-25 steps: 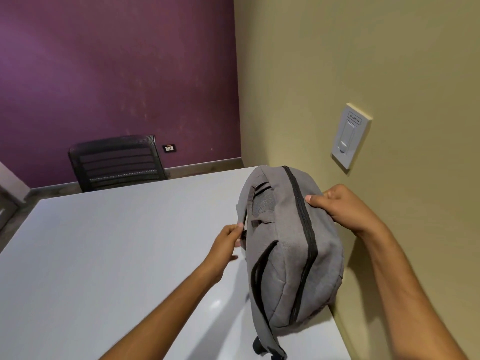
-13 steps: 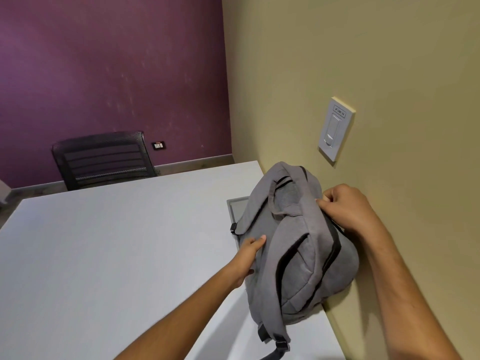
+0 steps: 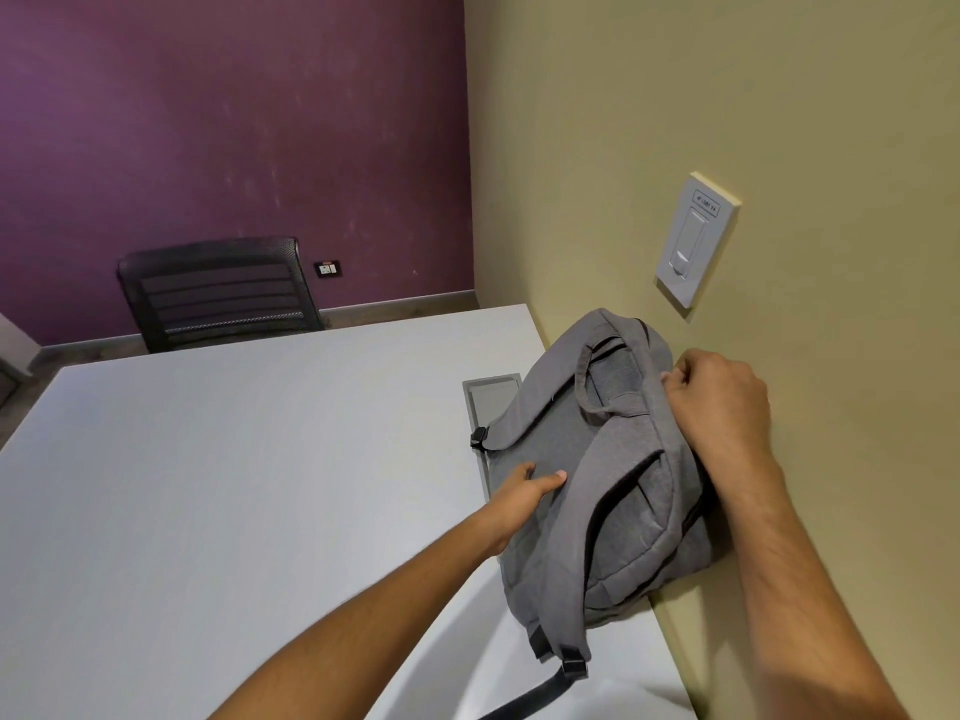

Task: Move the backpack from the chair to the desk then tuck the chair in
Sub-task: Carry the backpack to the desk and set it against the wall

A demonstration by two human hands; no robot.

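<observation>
The grey backpack [image 3: 602, 470] lies on the white desk [image 3: 234, 485] at its right side, leaning against the yellow wall, straps facing up. My right hand [image 3: 719, 402] is closed on the backpack's upper edge near the wall. My left hand [image 3: 519, 501] lies flat against the bag's left side, fingers together. A black mesh chair [image 3: 218, 293] stands at the desk's far side; only its backrest shows. The chair the bag came from is out of view.
A grey cable hatch [image 3: 491, 394] is set into the desktop, partly under the backpack. A white switch plate [image 3: 693, 241] sits on the yellow wall above the bag. A wall socket [image 3: 328, 268] is on the purple wall.
The backpack went from being held upright above the desk to lying on it against the wall, straps up. My left hand moved from the strap to the bag's side.
</observation>
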